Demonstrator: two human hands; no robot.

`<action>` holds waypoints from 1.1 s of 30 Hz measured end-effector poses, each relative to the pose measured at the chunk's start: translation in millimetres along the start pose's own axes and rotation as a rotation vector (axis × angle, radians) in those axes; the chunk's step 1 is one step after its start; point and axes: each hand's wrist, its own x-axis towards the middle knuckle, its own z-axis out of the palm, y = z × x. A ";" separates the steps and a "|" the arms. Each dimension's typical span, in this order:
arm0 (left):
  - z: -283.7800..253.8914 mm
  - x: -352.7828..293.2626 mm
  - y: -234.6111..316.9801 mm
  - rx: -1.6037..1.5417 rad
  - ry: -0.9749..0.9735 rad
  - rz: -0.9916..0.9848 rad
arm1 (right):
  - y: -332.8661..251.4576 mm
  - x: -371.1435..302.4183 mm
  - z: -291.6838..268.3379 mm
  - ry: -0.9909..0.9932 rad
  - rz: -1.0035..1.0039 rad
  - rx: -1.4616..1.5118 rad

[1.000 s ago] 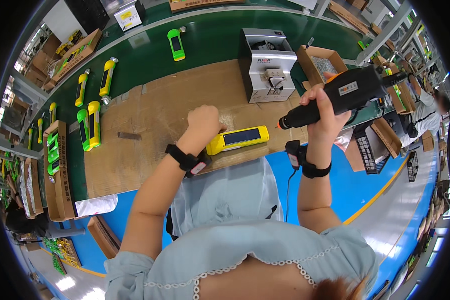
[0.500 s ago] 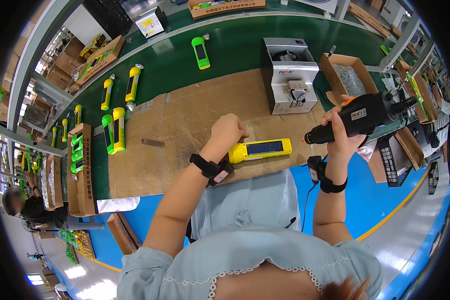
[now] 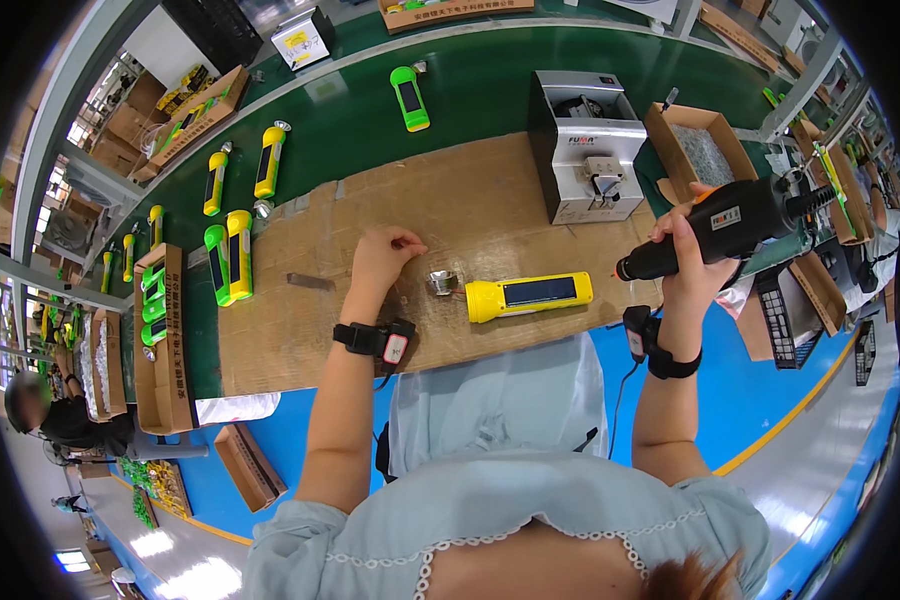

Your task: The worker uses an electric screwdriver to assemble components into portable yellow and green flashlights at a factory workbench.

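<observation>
In my right hand is a black electric screwdriver, held level with its tip pointing left, above the cardboard sheet. My left hand hovers over the cardboard, its thumb and fingertips pinched together; whatever may be between them is too small to make out. A yellow flashlight with a dark panel lies between my hands. Its head end faces left, and a shiny reflector sits just beside that end, nearer my left hand. Both wrists wear black straps with small modules.
A silver and black machine stands behind the flashlight. Right of it is a carton of small clear parts. A green flashlight lies at the back; several yellow ones lie left. A long carton borders the left edge.
My left hand has moved left, away from the flashlight's head, uncovering the reflector. The flashlight sits slightly further right in view. My right hand still holds the screwdriver, almost unmoved.
</observation>
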 end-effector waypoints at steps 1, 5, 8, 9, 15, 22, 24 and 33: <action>0.3 0.7 -2.6 0.001 0.003 0.000 | -0.1 0.6 1.7 -0.011 0.001 -0.009; -3.3 -5.8 -9.7 0.029 0.005 0.112 | 3.5 -0.7 6.8 -0.008 0.016 0.005; -9.3 -12.9 -12.9 -0.026 -0.051 0.144 | 3.7 -3.2 1.6 0.015 0.020 0.016; -10.4 -15.6 -12.6 0.003 -0.057 0.259 | 5.0 -3.8 -3.3 0.010 0.010 0.025; -13.0 -33.8 -14.6 0.025 -0.016 0.466 | 8.8 -3.9 -6.1 -0.008 0.031 0.046; -14.5 -10.6 36.8 0.165 -0.017 0.523 | 8.3 -6.2 -17.3 0.003 0.001 -0.003; -20.5 17.1 83.0 0.086 0.109 0.652 | 2.2 -5.3 -16.8 0.014 0.004 -0.080; 46.2 145.2 221.1 0.292 0.091 0.801 | -18.0 1.4 -9.4 -0.001 0.024 0.000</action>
